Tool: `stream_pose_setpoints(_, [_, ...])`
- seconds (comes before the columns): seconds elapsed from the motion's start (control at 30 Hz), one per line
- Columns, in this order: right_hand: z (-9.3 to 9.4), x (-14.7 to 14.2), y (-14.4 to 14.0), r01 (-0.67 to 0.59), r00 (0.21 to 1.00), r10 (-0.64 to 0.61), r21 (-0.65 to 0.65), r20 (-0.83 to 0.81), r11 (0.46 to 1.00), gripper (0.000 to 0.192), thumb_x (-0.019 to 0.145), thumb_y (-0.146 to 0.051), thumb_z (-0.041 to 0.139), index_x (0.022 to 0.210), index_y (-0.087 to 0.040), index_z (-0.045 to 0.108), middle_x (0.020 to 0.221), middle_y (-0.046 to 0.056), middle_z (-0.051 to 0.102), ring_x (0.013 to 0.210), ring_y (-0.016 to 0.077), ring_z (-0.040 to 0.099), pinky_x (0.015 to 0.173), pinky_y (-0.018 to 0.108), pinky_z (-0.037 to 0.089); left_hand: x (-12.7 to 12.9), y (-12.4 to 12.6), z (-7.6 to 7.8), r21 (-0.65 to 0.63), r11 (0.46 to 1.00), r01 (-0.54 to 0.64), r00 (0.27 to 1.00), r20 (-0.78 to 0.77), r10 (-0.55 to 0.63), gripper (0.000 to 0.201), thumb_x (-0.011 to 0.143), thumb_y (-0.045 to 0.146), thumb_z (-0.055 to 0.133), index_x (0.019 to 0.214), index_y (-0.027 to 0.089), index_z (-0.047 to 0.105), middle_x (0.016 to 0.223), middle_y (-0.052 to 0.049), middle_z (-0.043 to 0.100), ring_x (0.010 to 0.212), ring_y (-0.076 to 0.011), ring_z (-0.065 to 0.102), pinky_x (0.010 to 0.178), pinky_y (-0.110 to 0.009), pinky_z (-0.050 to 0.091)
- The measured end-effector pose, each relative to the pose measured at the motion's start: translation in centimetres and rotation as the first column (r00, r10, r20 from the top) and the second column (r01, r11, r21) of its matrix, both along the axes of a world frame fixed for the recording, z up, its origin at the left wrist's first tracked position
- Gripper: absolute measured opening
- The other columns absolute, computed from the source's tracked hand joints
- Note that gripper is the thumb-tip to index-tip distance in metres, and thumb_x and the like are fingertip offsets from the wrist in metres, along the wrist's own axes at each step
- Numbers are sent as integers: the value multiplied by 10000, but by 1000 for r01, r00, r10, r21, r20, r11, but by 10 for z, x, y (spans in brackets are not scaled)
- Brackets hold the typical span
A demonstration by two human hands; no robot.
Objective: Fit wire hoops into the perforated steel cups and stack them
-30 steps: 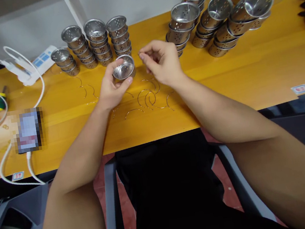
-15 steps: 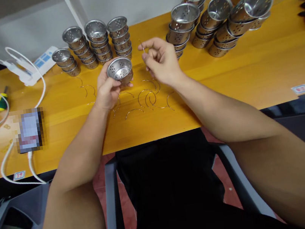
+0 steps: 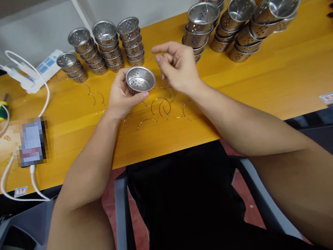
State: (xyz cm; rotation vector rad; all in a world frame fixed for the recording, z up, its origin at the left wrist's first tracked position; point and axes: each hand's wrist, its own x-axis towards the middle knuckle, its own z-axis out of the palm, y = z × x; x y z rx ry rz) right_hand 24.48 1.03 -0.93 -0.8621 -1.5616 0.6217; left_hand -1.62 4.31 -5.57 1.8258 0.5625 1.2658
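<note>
My left hand (image 3: 120, 95) is wrapped round a small perforated metal cup (image 3: 141, 83), thumb along the front and fingers behind. The cup is held above the table, its open mouth tilted towards me. Just to its right, my right hand (image 3: 180, 66) has its fingers curled and the index finger stretched to the left. A short shiny end of a thin wire piece (image 3: 163, 76) shows below its fingers; the rest is hidden in the hand. Several curved wire pieces (image 3: 146, 120) lie loose on the table below both hands.
Stacks of perforated cups stand behind the left hand (image 3: 107, 46) and at the back right (image 3: 201, 23), some leaning. On the left are a power strip (image 3: 48, 67), white cables, a phone (image 3: 31, 143) and a green-yellow screwdriver (image 3: 2, 111). The wooden table's (image 3: 187, 136) front edge is near me.
My left hand has moved the cup slightly right, towards the right hand, and its thumb has shifted along the cup. The wire that stuck up from the right fingertips now shows only below the fingers.
</note>
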Motion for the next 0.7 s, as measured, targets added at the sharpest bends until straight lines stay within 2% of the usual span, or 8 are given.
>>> stream_pose_setpoints(0.13, [-1,0,-1,5,1000,-6,-49,-14,999,744,1099,-1009,692,1384,-324,746,686,-24,631,481,203,574,447,356,521,-1,-11,12,-47,997,62,998,14,-61,1207,590,859,1169,1567,328,701,1557,-125,796,1473,-416,820,1288,-651,708])
stream_pose_setpoints(0.27, [-1,0,-1,-7,1000,7,-39,-9,999,762,1088,-1041,667,1289,-311,748,671,-19,628,469,197,590,439,349,526,1,-13,9,-78,989,123,991,65,-118,1127,652,737,1188,1602,376,701,1603,-104,795,1535,-415,793,1364,-694,659])
stream_pose_setpoints(0.33, [2,1,-2,-24,1000,25,-47,5,999,770,1098,-1046,639,1278,-304,742,688,-12,641,476,196,602,444,346,532,2,-11,5,-69,991,111,993,42,-108,1174,624,763,1197,1605,361,691,1594,-110,788,1504,-411,801,1333,-686,678])
stream_pose_setpoints(0.47, [13,2,-13,-62,996,67,-88,56,994,745,1119,-1001,666,1436,-329,716,772,1,707,531,207,645,474,343,531,3,-8,-1,-33,997,62,997,-51,-64,1277,587,845,1190,1620,319,656,1578,-121,762,1545,-432,768,1361,-677,639])
stream_pose_setpoints(0.53, [19,2,-18,-41,995,50,-93,91,995,704,1123,-983,678,1386,-332,733,790,17,724,606,229,694,525,352,566,3,-9,1,-31,999,35,996,-80,-38,1288,612,871,1167,1642,314,628,1624,-135,731,1614,-447,719,1395,-668,608])
stream_pose_setpoints(0.63, [23,1,-21,3,995,5,-71,103,997,662,1132,-979,662,1195,-326,745,750,28,689,676,259,725,598,381,624,3,-13,6,-63,998,21,998,-56,-24,1256,636,877,1139,1636,336,604,1653,-146,708,1595,-430,721,1346,-636,650])
stream_pose_setpoints(0.7, [23,-1,-21,17,997,-13,-49,77,999,633,1138,-958,675,1133,-328,741,698,13,626,654,266,699,612,404,642,3,-15,8,-110,993,41,999,-7,-42,1184,627,811,1150,1591,370,624,1619,-134,731,1493,-404,767,1200,-586,732])
